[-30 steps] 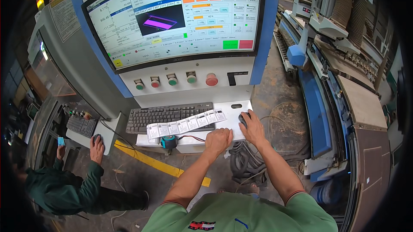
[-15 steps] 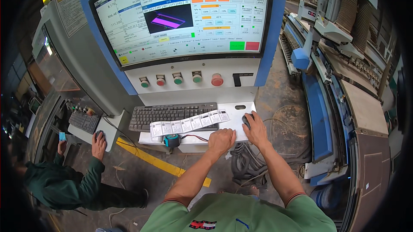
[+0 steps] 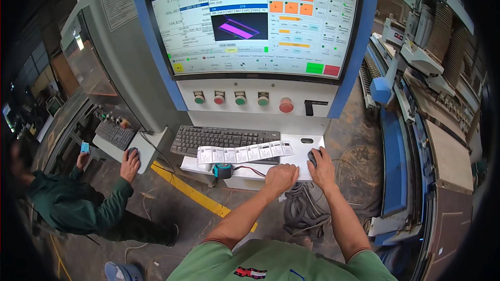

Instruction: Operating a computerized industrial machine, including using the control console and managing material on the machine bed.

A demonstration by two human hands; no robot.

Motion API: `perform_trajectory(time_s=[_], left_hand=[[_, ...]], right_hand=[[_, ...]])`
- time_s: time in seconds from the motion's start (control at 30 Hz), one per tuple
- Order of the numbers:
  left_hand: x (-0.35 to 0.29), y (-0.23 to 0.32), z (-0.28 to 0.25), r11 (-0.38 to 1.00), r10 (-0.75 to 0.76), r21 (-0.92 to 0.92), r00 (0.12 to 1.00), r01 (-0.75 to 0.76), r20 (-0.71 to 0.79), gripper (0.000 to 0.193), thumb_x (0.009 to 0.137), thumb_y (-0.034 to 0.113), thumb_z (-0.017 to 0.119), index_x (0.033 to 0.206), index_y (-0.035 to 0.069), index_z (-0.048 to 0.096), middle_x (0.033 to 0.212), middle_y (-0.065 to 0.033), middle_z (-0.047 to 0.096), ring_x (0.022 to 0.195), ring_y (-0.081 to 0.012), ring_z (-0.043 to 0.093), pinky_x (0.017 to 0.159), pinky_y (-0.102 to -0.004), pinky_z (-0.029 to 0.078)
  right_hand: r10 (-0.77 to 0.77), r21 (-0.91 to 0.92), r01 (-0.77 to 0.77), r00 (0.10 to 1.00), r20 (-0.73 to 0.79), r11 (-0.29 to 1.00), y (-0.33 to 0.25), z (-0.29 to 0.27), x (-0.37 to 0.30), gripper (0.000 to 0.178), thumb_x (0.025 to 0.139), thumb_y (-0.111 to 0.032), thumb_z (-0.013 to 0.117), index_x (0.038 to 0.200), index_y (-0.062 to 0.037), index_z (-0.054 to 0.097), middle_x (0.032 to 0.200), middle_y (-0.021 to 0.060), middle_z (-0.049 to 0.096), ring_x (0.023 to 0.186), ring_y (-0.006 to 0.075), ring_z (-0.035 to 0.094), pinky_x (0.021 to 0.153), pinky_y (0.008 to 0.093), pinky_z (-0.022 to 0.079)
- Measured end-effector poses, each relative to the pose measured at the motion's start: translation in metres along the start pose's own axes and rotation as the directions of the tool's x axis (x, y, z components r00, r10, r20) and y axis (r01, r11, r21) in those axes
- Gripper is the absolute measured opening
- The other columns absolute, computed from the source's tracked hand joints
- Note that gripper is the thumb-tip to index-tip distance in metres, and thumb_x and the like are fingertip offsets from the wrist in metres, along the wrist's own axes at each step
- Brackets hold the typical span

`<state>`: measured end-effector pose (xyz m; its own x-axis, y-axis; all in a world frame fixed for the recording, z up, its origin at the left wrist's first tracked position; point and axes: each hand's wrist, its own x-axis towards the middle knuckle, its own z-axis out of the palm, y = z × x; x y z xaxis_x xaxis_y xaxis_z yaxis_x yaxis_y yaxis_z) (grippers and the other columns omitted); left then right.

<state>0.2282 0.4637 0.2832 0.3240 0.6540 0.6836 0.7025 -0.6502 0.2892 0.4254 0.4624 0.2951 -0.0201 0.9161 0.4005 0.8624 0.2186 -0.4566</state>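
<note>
My right hand (image 3: 324,168) is wrapped over a dark computer mouse (image 3: 313,158) on the right part of a white shelf (image 3: 306,172). At the shelf's front edge rests my left hand (image 3: 282,177), its fingers curled into a loose fist; nothing shows in it. Left of that hand, a teal and black tape measure (image 3: 223,170) with a dark cord sits at the edge. A folded strip of printed white labels (image 3: 245,152) lies slantwise across the front of a black keyboard (image 3: 216,139).
Above the shelf stands a control panel with a lit screen (image 3: 255,26), several push buttons (image 3: 240,98) and a red emergency stop (image 3: 286,105). At left, a co-worker in dark green (image 3: 78,203) uses another keyboard and mouse. Blue machinery (image 3: 398,151) flanks the right; hoses (image 3: 304,208) lie below.
The whole scene has shifted right and slightly down in the view. Some readings and lines on the screen differ. Both my hands keep their places on the shelf and mouse.
</note>
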Motion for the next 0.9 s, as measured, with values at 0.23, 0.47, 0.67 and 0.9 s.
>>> perform_trajectory(time_s=[0.23,0.47,0.67,0.9], left_hand=[[-0.0014,-0.0011,0.0006,1.0,-0.021,0.003,1.0,0.021,0.014,0.029,0.093,0.025,0.068,0.07,0.009,0.063,0.065,-0.0089,0.065,0.059,-0.0273,0.067,0.053,-0.0399,0.053],[-0.003,-0.0024,0.0012,1.0,-0.029,0.01,0.999,0.029,0.026,0.027,0.094,0.026,0.068,0.073,0.009,0.064,0.066,-0.0085,0.066,0.061,-0.0271,0.067,0.055,-0.0399,0.054],[-0.0029,-0.0024,0.0027,1.0,-0.026,0.011,0.999,0.026,0.034,0.027,0.093,0.025,0.068,0.072,0.009,0.064,0.066,-0.009,0.066,0.061,-0.0272,0.068,0.055,-0.0397,0.054],[-0.0033,-0.0031,0.0037,1.0,-0.021,0.005,1.0,0.021,0.023,0.026,0.093,0.024,0.068,0.072,0.008,0.064,0.066,-0.0091,0.066,0.062,-0.0274,0.068,0.055,-0.0395,0.054]], right_hand=[[-0.022,-0.007,0.022,1.0,0.019,1.0,-0.0003,-0.0004,0.0013,0.053,0.09,-0.022,0.072,0.139,-0.009,0.059,0.148,0.0257,0.049,0.132,0.045,0.051,0.107,0.0513,0.046],[-0.075,0.009,0.074,0.996,0.057,0.997,-0.0031,-0.0027,0.0025,0.054,0.089,-0.024,0.073,0.139,-0.0104,0.06,0.148,0.0244,0.05,0.13,0.0445,0.053,0.105,0.0508,0.048],[-0.148,0.016,0.147,0.986,0.083,0.989,-0.0006,-0.0032,0.0016,0.051,0.089,-0.025,0.073,0.137,-0.0109,0.062,0.147,0.0238,0.051,0.129,0.0438,0.054,0.105,0.0502,0.048],[-0.177,0.031,0.175,0.981,0.078,0.984,-0.0009,-0.0036,0.0015,0.048,0.088,-0.024,0.074,0.134,-0.0115,0.064,0.146,0.0235,0.052,0.128,0.0432,0.055,0.104,0.0497,0.049]])
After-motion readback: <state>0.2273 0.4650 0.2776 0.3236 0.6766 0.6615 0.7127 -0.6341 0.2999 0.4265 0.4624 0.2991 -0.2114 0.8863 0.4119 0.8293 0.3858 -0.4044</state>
